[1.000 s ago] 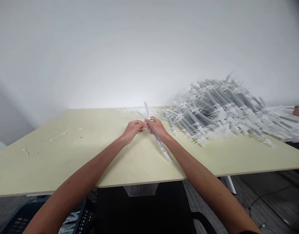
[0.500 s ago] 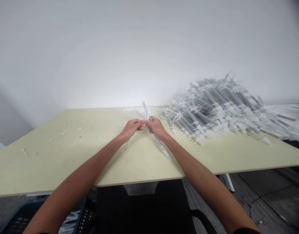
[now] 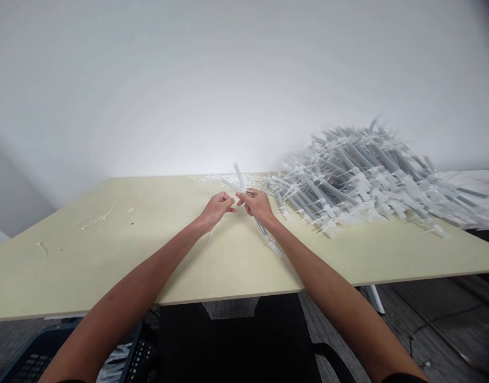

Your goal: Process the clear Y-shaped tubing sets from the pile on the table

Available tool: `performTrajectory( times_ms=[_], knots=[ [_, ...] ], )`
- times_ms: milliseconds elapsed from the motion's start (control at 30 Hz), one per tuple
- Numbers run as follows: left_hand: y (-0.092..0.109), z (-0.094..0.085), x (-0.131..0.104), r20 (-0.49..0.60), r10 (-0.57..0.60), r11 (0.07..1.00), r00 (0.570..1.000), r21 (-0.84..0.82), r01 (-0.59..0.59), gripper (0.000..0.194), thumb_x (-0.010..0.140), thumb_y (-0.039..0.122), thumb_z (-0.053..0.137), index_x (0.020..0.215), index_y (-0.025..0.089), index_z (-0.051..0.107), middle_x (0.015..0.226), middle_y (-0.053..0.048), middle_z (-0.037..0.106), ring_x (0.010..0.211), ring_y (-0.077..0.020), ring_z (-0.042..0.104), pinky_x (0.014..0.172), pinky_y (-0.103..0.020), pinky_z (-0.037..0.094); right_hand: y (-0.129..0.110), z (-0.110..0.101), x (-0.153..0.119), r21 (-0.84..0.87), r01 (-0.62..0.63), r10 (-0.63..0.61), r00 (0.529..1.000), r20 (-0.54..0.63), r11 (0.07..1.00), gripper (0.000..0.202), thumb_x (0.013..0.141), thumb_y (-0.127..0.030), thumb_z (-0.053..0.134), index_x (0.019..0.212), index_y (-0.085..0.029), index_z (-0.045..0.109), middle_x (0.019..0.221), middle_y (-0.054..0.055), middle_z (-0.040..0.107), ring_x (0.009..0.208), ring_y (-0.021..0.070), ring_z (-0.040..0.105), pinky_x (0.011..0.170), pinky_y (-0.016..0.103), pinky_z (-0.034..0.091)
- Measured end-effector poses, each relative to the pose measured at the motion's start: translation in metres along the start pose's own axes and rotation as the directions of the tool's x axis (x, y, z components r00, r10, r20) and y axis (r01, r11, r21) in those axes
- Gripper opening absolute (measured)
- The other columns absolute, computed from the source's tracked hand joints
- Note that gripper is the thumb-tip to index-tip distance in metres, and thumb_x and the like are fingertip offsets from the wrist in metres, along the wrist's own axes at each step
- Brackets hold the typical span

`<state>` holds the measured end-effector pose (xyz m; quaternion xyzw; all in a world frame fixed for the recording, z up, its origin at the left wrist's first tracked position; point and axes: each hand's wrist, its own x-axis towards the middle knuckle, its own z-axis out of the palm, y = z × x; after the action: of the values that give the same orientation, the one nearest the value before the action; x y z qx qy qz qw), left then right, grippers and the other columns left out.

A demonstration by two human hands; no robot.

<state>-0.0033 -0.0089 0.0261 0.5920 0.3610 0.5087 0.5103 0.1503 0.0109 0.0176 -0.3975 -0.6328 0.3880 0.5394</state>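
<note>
My right hand [image 3: 257, 205] is closed on a clear plastic tube [image 3: 238, 175]. The tube slants, its top leaning away past my fingers and its lower end [image 3: 273, 246], with a clear fitting, showing beside my wrist. My left hand [image 3: 217, 209] is close by on the left, its thumb and fingers pinched; whatever they hold is too small to make out. Below the left hand shows a thin white strip, like a cable tie [image 3: 211, 235]; whether it is held or lies on the table is unclear. Behind the hands lies a scatter of small white cable ties [image 3: 212, 180].
A large heap of grey tube assemblies [image 3: 348, 175] with white ties covers the table's right side. Loose white ties [image 3: 98, 218] lie on the left of the pale yellow table [image 3: 156, 191]. A dark basket [image 3: 36, 354] with clear pieces stands below the front edge.
My hands have moved slightly apart. The fingertips met at the tube before; now a small gap separates them, with the tube staying in my right hand.
</note>
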Motion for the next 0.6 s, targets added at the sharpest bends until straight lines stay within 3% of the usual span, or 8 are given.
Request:
performTrajectory(
  times_ms=[133,333,467,600],
  knots=[
    [0.003,0.000,-0.002,0.018,0.005,1.000,1.000,0.015,-0.006,0.018,0.072,0.028,0.060,0.067,0.016,0.047,0.066,0.003,0.043,0.066,-0.0094,0.048,0.079,-0.037,0.049,0.000,-0.001,0.001,0.073,-0.025,0.027,0.999,-0.031,0.997,0.036,0.070,-0.048,0.063,0.084,-0.014,0.060,0.066,0.004,0.066,0.035,0.0055,0.038,0.030,0.020,0.028],
    [0.011,0.003,-0.004,0.012,0.047,0.998,0.999,0.033,-0.047,0.017,0.073,0.027,0.057,0.066,0.016,0.045,0.064,0.004,0.041,0.063,-0.0078,0.046,0.080,-0.035,0.049,-0.005,0.004,0.000,0.206,-0.079,0.090,0.995,-0.047,0.975,0.036,0.073,-0.050,0.060,0.077,-0.014,0.059,0.066,0.006,0.064,0.036,0.0047,0.037,0.029,0.019,0.026],
    [0.011,0.003,-0.006,-0.030,0.052,0.995,0.998,0.083,-0.050,0.018,0.074,0.028,0.052,0.063,0.017,0.043,0.062,0.004,0.040,0.060,-0.0080,0.043,0.073,-0.032,0.050,-0.012,0.005,-0.003,0.322,-0.134,0.128,0.991,0.039,0.937,0.038,0.075,-0.051,0.059,0.081,-0.014,0.059,0.063,0.004,0.063,0.037,0.0047,0.037,0.031,0.018,0.025],
    [0.011,0.003,-0.008,0.019,0.071,0.985,0.997,0.157,-0.073,0.022,0.079,0.033,0.045,0.065,0.017,0.047,0.063,0.002,0.042,0.059,-0.0092,0.042,0.065,-0.028,0.046,-0.016,0.004,-0.004,0.393,-0.174,0.142,0.984,0.108,0.903,0.040,0.076,-0.052,0.057,0.085,-0.013,0.060,0.062,0.004,0.062,0.037,0.0046,0.037,0.031,0.018,0.024]
  ],
)
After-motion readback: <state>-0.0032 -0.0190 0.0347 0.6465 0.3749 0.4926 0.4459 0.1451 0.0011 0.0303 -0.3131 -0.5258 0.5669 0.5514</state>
